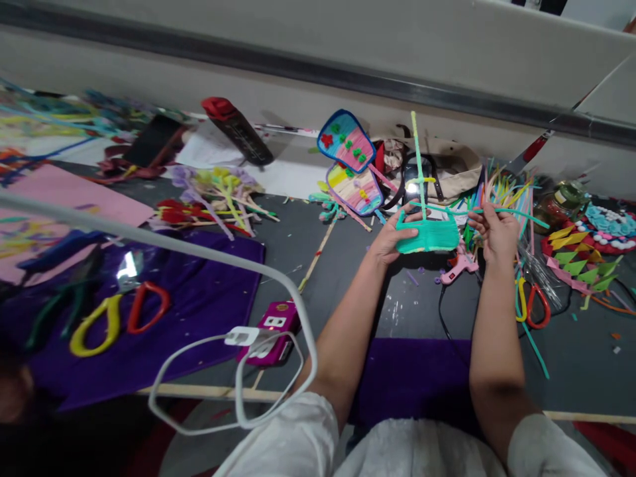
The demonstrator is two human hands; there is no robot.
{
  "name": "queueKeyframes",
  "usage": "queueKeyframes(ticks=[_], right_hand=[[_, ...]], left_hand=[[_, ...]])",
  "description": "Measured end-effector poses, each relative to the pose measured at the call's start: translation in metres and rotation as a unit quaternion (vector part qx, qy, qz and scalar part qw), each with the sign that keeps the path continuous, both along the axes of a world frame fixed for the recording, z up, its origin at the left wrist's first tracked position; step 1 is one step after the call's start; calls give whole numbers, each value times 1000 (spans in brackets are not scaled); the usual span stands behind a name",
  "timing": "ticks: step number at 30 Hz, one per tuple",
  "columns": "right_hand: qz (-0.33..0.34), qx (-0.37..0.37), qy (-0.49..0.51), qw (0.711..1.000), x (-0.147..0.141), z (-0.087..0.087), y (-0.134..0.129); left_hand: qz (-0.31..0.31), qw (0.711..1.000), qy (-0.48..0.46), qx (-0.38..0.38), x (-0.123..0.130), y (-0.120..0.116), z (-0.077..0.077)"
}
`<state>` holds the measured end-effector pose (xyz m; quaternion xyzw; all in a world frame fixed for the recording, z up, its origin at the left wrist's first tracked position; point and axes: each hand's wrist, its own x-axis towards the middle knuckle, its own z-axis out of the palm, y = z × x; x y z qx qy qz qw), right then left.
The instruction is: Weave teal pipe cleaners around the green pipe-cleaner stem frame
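Observation:
My left hand (389,237) grips the left side of a teal woven piece (431,235), with the thumb over its front. A pale green stem (418,156) with a short yellow crosspiece rises from the piece. In my right hand (497,233), fingertips pinch a teal pipe cleaner (527,215), which runs left toward the top edge of the woven piece and sticks out past the hand on the right. Below and between my hands, a pink glue gun (460,266) lies on the table.
Two colourful fan shapes (346,142) and a beige bag (454,165) lie behind. Red-and-yellow scissors (538,305) are by my right forearm. A pink power strip (276,333) with a white cable (199,245) is at left. A dark bottle (238,132) leans farther back.

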<state>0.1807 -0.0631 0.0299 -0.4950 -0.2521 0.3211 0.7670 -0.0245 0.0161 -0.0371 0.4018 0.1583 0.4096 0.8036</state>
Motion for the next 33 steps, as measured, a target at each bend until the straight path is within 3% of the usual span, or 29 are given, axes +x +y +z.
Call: queueKeyframes(ticks=[5, 11, 20, 29, 33], right_hand=[[12, -16, 37, 999, -1, -9, 5], [11, -30, 29, 999, -5, -12, 8], [25, -59, -46, 997, -21, -29, 18], [-12, -43, -230, 972, -30, -39, 23], [-31, -55, -259, 964, -31, -40, 23]], left_hand=[[-7, 1000, -10, 10, 2, -3, 0], [25, 999, 18, -13, 3, -1, -5], [0, 1000, 26, -12, 8, -4, -2], [25, 999, 30, -16, 9, -3, -1], [52, 998, 34, -13, 10, -3, 2]])
